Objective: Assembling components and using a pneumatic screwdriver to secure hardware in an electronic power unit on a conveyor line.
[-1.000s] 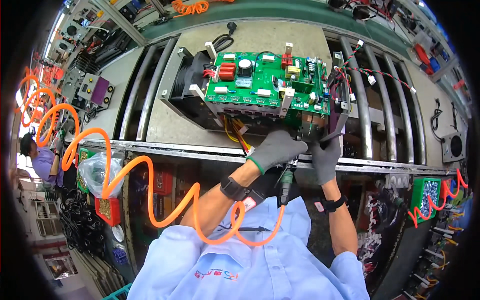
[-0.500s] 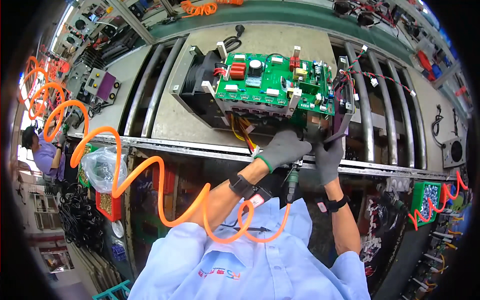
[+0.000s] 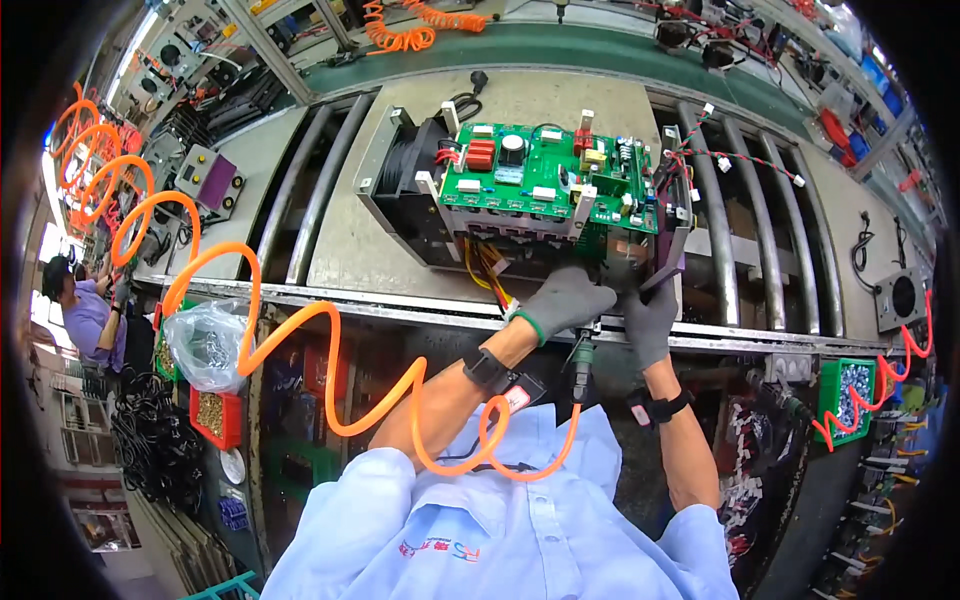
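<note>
An open power unit [image 3: 410, 225] with a green circuit board [image 3: 545, 165] on top and a black fan [image 3: 400, 165] at its left end sits on the work board before me. My left hand [image 3: 565, 302], in a grey glove, is at its lower front, fingers curled together; what they pinch is hidden. My right hand [image 3: 650, 318], also gloved, is by the bottom of the purple-edged end panel [image 3: 672, 225], its fingers closed and their tips partly hidden. Yellow and red wires [image 3: 487, 268] hang out left of my left hand. An air screwdriver [image 3: 581, 365] hangs below my hands.
A coiled orange air hose [image 3: 345, 420] loops across my left arm. Metal rollers [image 3: 712, 230] flank the work board. Red [image 3: 215, 418] and green [image 3: 848, 400] bins of small parts stand left and right. Another person [image 3: 90, 310] works at far left.
The whole view has shifted slightly. Both hands stay at the front of the unit, with only small movement of the fingers.
</note>
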The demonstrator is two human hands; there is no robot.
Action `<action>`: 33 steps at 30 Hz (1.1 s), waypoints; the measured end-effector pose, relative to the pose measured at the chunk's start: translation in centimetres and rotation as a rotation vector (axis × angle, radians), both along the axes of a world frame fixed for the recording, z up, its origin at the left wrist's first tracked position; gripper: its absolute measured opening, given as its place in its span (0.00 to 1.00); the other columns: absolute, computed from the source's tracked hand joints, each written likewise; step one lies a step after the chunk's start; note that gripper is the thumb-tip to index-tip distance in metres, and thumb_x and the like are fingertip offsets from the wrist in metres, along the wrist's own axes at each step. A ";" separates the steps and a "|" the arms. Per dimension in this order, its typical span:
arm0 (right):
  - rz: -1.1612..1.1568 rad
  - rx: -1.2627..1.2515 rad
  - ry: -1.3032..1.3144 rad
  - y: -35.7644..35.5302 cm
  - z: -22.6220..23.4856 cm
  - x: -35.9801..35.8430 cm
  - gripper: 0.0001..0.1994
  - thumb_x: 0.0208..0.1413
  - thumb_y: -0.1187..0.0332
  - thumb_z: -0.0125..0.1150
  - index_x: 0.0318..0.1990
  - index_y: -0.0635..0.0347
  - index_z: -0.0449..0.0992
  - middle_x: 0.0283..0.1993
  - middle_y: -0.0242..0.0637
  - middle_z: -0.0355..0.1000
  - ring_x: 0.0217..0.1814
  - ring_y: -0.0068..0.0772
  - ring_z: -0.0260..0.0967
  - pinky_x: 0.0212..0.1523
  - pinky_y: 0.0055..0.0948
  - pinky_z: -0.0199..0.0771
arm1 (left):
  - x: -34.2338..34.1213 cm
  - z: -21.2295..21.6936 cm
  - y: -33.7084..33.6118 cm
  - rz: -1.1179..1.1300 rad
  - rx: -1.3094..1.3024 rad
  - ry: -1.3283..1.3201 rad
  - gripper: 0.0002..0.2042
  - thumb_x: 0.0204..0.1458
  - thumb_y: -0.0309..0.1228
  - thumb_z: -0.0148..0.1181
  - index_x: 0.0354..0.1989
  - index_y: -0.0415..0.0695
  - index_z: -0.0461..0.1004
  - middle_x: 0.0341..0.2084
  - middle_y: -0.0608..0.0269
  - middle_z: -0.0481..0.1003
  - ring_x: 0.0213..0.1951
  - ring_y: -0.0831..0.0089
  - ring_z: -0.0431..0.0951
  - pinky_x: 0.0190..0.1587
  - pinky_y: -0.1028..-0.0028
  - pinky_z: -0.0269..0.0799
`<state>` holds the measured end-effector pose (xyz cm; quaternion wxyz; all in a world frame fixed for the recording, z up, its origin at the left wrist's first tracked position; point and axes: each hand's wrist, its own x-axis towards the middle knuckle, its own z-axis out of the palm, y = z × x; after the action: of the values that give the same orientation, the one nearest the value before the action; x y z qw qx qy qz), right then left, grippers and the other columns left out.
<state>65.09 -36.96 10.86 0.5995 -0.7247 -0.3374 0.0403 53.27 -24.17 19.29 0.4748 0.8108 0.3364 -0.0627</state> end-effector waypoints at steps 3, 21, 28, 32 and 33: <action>-0.020 0.005 0.041 0.0 0.3 -0.3 0.17 0.51 0.76 0.63 0.50 0.64 0.71 0.38 0.41 0.75 0.37 0.32 0.75 0.39 0.31 0.75 | -0.4 -0.3 -0.3 0.051 -0.034 -0.020 0.24 0.43 0.45 0.57 0.28 0.28 0.78 0.27 0.36 0.77 0.35 0.45 0.80 0.42 0.58 0.74; -0.012 0.003 -0.178 -0.3 -0.4 0.6 0.16 0.47 0.74 0.64 0.45 0.62 0.72 0.35 0.42 0.72 0.33 0.41 0.73 0.35 0.35 0.73 | -1.2 -2.2 -1.4 0.421 0.004 -0.228 0.22 0.49 0.45 0.61 0.32 0.32 0.73 0.24 0.54 0.76 0.27 0.68 0.77 0.32 0.66 0.71; -0.015 0.024 -0.058 0.3 -1.3 0.2 0.20 0.45 0.72 0.66 0.47 0.63 0.69 0.33 0.39 0.68 0.34 0.32 0.68 0.36 0.32 0.70 | -6.7 1.1 -1.2 0.317 -0.500 -0.400 0.20 0.51 0.43 0.63 0.35 0.34 0.71 0.22 0.63 0.73 0.21 0.78 0.72 0.23 0.75 0.69; 0.029 0.005 0.011 -0.9 -3.6 1.7 0.18 0.52 0.73 0.65 0.51 0.66 0.72 0.43 0.36 0.71 0.43 0.29 0.68 0.46 0.28 0.69 | -13.8 3.5 -0.7 0.003 -0.589 -0.321 0.21 0.53 0.46 0.61 0.36 0.36 0.75 0.27 0.66 0.74 0.30 0.79 0.72 0.33 0.76 0.68; 0.011 0.006 0.051 -1.0 -4.0 1.9 0.20 0.52 0.75 0.64 0.53 0.67 0.71 0.44 0.38 0.71 0.44 0.30 0.69 0.47 0.28 0.69 | -15.9 5.4 -1.2 0.013 -0.654 -0.315 0.22 0.54 0.46 0.60 0.40 0.35 0.75 0.31 0.64 0.74 0.35 0.79 0.72 0.38 0.76 0.68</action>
<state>66.97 -37.97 6.90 0.6099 -0.7196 -0.3262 0.0611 37.42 -25.38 24.71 0.7554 0.6137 0.2263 -0.0382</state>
